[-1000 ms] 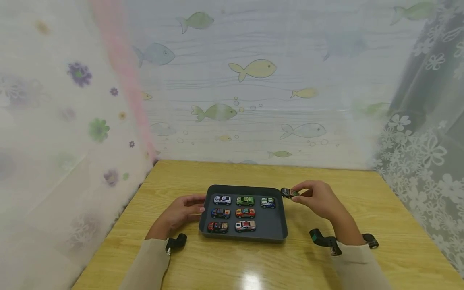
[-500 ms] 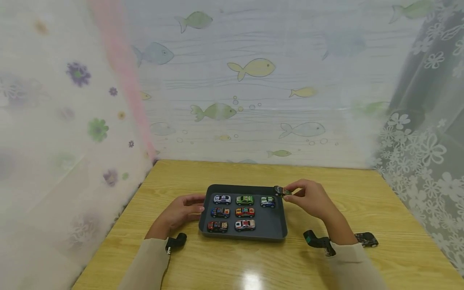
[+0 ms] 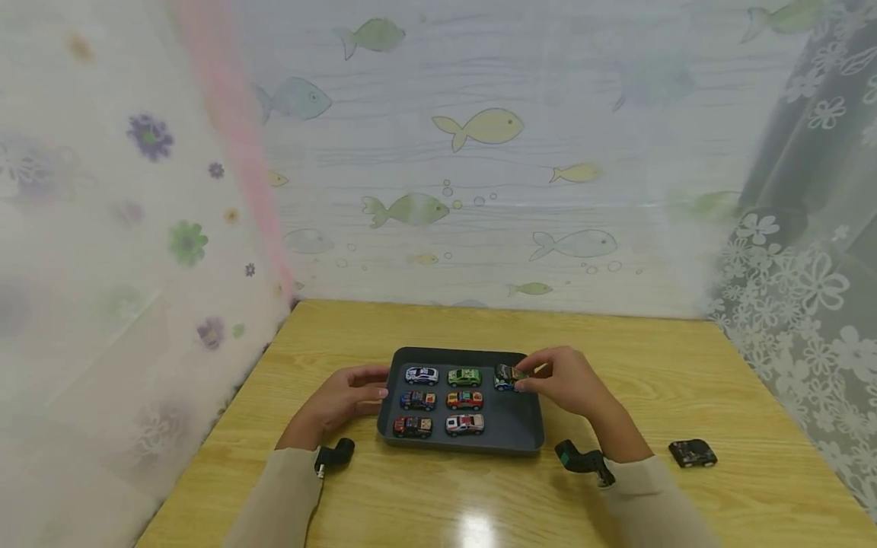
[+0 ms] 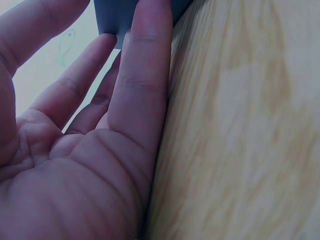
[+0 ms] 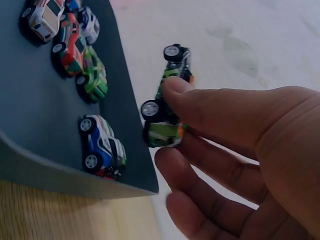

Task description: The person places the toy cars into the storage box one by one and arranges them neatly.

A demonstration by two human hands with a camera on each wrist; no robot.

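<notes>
My right hand [image 3: 565, 378] pinches a black-and-green toy car [image 5: 172, 95] between thumb and fingers. In the head view that car overlaps the white, blue and green toy car [image 5: 103, 146] in the back right of a dark grey tray [image 3: 507, 434]. My left hand [image 3: 346, 397] is at the tray's left side, its extended fingers [image 4: 142, 75] against the outer wall. Inside the tray, other toy cars stand in rows, among them a green one [image 3: 464, 377], a red-and-yellow one [image 3: 464, 400] and a white-and-red one [image 3: 465, 425].
A black toy car [image 3: 693, 453] sits on the wooden table [image 3: 445, 502] to the right of my right forearm. Behind the table hangs a curtain [image 3: 479, 190] with printed fish. Black camera mounts [image 3: 582, 458] are strapped at both wrists.
The right hand has carried the black-and-green car leftward, from beside the tray's right edge to over its back right part. The left hand stays at the tray's left side.
</notes>
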